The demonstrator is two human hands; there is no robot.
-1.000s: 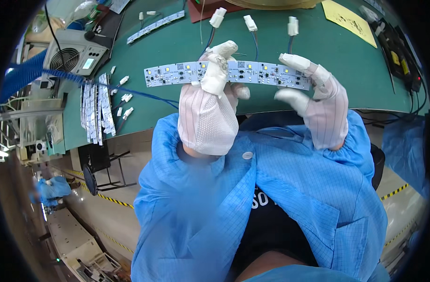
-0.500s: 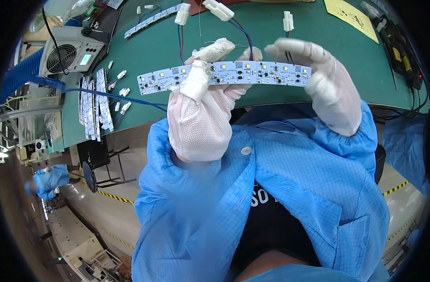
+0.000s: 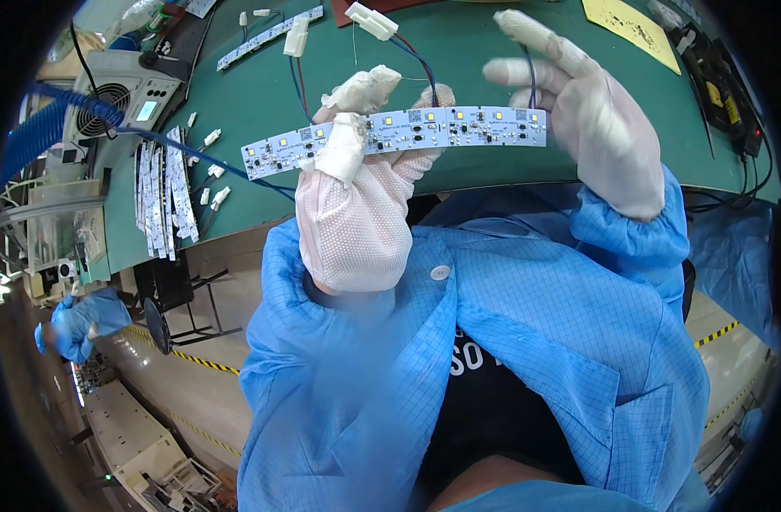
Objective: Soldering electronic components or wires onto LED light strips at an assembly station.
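A curved white LED circuit board (image 3: 493,126), dotted with small yellow LEDs, spans the space above my lap at the table's near edge. My left hand (image 3: 354,218), in a white dotted glove with wrapped fingertips, grips it left of the middle. Two white plug connectors (image 3: 296,37) on dark and red wires rise from its far side. Beside the board's right end is my gloved right hand (image 3: 608,136), raised with fingers stretched apart. A dark wire (image 3: 532,81) crosses those fingers; its connector is hidden.
On the green table (image 3: 458,60), several circuit strips (image 3: 164,200) lie at left with loose white connectors. Another strip (image 3: 269,38) lies at the far left. A grey fan unit (image 3: 121,94), blue coiled hose (image 3: 36,145), yellow sheet (image 3: 633,34) and black device (image 3: 725,94) stand around.
My right hand has lifted and its fingers have spread, now meeting the right-hand wire and hiding its connector. The board and my left hand have shifted slightly left in view.
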